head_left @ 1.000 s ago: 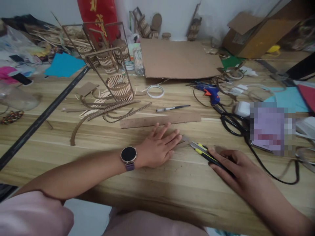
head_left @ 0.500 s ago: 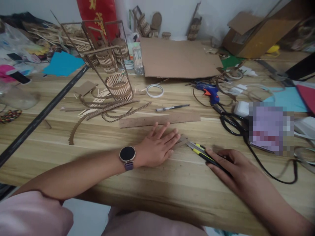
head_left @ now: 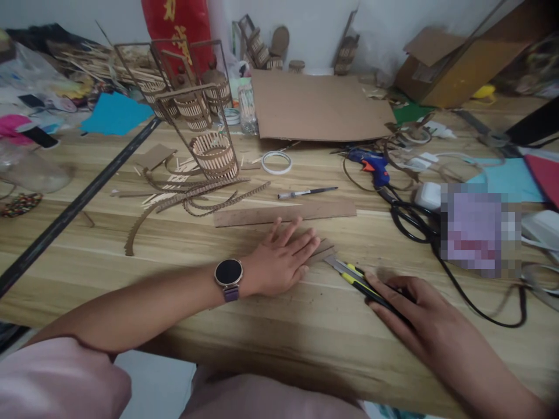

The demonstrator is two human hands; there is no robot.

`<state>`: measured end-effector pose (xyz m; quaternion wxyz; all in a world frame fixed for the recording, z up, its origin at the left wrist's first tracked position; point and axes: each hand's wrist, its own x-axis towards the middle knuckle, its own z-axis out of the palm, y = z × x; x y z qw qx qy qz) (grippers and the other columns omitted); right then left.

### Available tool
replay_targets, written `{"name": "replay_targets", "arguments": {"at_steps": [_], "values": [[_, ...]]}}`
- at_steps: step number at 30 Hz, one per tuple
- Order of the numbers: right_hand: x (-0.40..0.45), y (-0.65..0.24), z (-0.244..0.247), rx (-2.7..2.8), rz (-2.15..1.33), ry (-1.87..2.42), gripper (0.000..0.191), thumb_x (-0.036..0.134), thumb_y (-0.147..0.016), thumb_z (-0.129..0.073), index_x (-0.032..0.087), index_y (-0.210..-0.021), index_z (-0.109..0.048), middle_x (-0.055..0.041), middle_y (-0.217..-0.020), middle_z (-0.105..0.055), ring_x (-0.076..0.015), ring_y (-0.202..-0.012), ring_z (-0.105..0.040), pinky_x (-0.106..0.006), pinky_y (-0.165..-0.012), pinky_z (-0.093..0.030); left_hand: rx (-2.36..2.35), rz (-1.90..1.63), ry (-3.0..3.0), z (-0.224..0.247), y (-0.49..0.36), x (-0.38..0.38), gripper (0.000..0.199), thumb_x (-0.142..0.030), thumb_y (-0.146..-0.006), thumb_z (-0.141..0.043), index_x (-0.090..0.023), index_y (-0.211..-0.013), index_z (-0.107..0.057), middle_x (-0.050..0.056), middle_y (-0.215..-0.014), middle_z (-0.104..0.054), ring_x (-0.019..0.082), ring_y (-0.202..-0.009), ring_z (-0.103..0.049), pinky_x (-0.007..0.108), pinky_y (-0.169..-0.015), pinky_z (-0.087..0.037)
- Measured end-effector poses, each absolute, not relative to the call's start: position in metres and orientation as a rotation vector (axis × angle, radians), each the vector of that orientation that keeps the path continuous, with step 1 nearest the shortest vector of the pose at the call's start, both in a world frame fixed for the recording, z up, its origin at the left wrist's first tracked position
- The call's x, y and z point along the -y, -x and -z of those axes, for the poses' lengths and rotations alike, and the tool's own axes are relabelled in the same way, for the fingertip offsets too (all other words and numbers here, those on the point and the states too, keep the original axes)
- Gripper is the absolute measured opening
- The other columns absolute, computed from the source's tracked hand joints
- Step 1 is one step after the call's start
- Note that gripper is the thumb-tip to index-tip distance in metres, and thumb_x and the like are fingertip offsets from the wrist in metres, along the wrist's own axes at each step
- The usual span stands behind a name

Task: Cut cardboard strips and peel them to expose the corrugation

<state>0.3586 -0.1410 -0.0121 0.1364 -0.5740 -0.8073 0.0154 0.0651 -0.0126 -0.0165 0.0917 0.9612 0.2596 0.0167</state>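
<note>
My left hand lies flat on the table with its fingers spread, pressing down a small cardboard piece whose right end sticks out past the fingertips. Most of that piece is hidden under the palm. My right hand is wrapped round a black and yellow utility knife. The knife's blade points up and left, its tip at the lower right edge of the small piece. Just beyond my left fingers rests a longer cardboard strip, with a pen behind it.
A small slatted bucket with a tall handle stands beyond my left hand, near curved cardboard strips. A tape roll and a large cardboard sheet lie farther back. At right are a blue glue gun and its black cable.
The knife has shifted slightly down and left along the small cardboard piece, baring more of its end. My left hand stays in place on it.
</note>
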Motion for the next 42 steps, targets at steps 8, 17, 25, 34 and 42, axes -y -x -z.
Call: {"name": "replay_targets", "arguments": {"at_steps": [8, 17, 25, 34, 42], "values": [[0.142, -0.362, -0.007, 2.360, -0.116, 1.601, 0.043, 0.045, -0.100, -0.053, 0.026, -0.136, -0.068, -0.0099, -0.104, -0.071, -0.0247, -0.089, -0.075, -0.034, -0.073, -0.065, -0.798, -0.133, -2.943, 0.020, -0.063, 0.016, 0.061, -0.043, -0.109, -0.031, -0.015, -0.163, -0.029, 0.013, -0.169, -0.030, 0.040, -0.159, -0.007, 0.070, -0.124, -0.009], [0.150, -0.390, -0.008, 2.219, -0.193, 1.655, 0.049, 0.055, -0.098, -0.053, 0.035, -0.143, -0.055, -0.0099, -0.110, -0.073, -0.0292, -0.093, -0.076, -0.039, -0.070, -0.066, -0.697, -0.225, -3.152, -0.012, -0.056, 0.032, 0.045, -0.043, -0.107, -0.044, -0.008, -0.129, -0.062, 0.018, -0.135, -0.063, 0.032, -0.127, -0.054, 0.046, -0.107, -0.044], [0.133, -0.369, -0.023, 1.798, -0.652, 2.003, 0.045, 0.069, -0.084, -0.060, 0.028, -0.100, -0.065, -0.0058, -0.087, -0.076, -0.0265, -0.073, -0.072, -0.034, -0.053, -0.059, -0.925, 0.005, -2.973, -0.018, -0.034, 0.061, 0.011, -0.007, -0.093, -0.056, -0.015, -0.089, -0.061, 0.009, -0.092, -0.064, 0.025, -0.082, -0.060, 0.037, -0.067, -0.050], [0.087, -0.335, -0.031, 2.513, -0.593, 1.649, 0.035, 0.046, -0.104, -0.039, 0.024, -0.115, -0.065, -0.0047, -0.088, -0.078, -0.0237, -0.074, -0.076, -0.032, -0.061, -0.054, -0.766, -0.087, -3.173, -0.013, -0.036, 0.059, 0.016, -0.007, -0.098, -0.051, -0.011, -0.103, -0.066, 0.008, -0.092, -0.066, 0.023, -0.084, -0.060, 0.035, -0.070, -0.052], [0.084, -0.319, -0.039, 2.836, 0.008, 1.534, 0.027, 0.044, -0.103, -0.042, 0.027, -0.096, -0.063, 0.0004, -0.071, -0.073, -0.0217, -0.052, -0.069, -0.030, -0.045, -0.035, -0.813, -0.235, -3.113, 0.001, -0.031, 0.059, 0.015, -0.006, -0.098, -0.053, -0.009, -0.101, -0.067, 0.009, -0.093, -0.066, 0.023, -0.086, -0.059, 0.034, -0.072, -0.053]]}}
